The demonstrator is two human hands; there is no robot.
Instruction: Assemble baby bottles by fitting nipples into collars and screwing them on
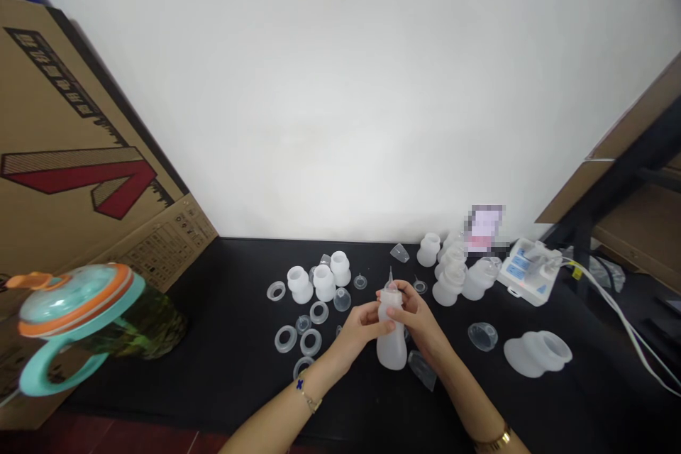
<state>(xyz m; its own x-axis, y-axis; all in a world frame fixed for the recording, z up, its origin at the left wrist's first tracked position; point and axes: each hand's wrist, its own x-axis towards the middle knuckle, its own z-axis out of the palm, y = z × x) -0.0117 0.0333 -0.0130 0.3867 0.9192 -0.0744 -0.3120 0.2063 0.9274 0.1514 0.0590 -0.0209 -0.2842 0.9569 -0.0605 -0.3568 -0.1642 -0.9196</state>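
Note:
Upright in front of me is a soft, translucent white bottle (392,349), with a clear pointed nipple-like piece (391,280) at its mouth. My left hand (366,326) closes on the bottle's left side near the neck, thumb across the front. From the right, my right hand (418,313) grips the neck, its thumb also on the front. Part of the neck is hidden by my fingers. A clear cap (423,369) lies beside the bottle's base. Behind my hands is a clear round piece (420,285) with a thin tip.
White bottle collars (324,284) and translucent rings (286,338) lie to the left. Several white bottles (447,284) stand back right, near a white case (526,271) with a cable. Another bottle (536,355) lies at right. A teal-lidded jug (101,319) and cardboard box (79,156) are far left.

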